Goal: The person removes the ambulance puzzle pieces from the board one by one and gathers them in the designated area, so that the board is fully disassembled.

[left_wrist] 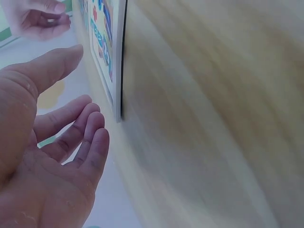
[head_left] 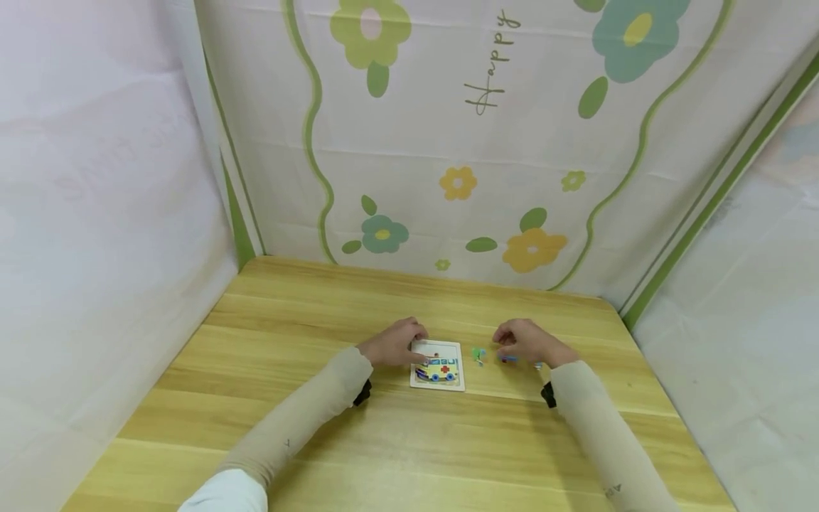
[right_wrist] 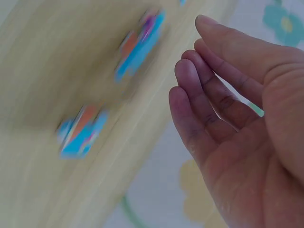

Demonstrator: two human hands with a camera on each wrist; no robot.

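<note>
The blue puzzle piece [head_left: 510,359] lies on the near side of the right hand [head_left: 530,343], its grip empty, thumb and fingers apart; the left hand [head_left: 392,345] is likewise.

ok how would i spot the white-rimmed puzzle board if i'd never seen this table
On the light-brown wood-grain table, find the person's left hand. At that hand lies a flat, white-rimmed rectangular board. Its yellow ambulance picture with a red cross, and its much larger size, set it apart from the small colourful loose pieces to its right.
</note>
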